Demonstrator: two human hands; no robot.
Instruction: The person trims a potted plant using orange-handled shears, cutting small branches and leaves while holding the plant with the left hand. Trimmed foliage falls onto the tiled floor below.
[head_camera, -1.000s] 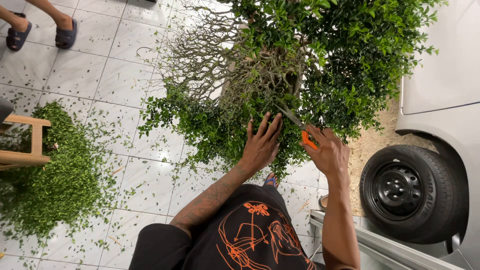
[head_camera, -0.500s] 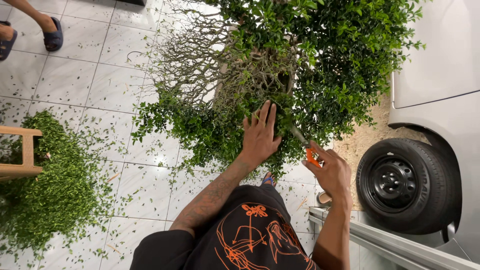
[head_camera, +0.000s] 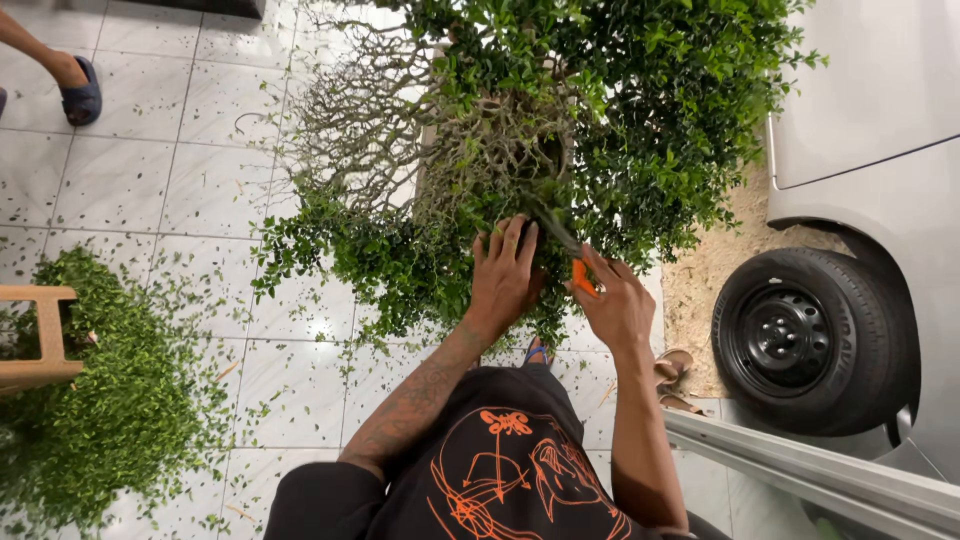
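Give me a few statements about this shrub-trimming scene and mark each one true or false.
1. The right hand holds shears with orange handles. True.
2. The left hand rests flat on the floor tiles. False: it is pressed into the shrub's foliage.
3. A heap of cut green leaves lies on the tiled floor at the left of the view. True.
4. A bicycle wheel stands at the right of the view. False: it is a car's black wheel.
5. Another person's sandalled foot shows at the top left. True.
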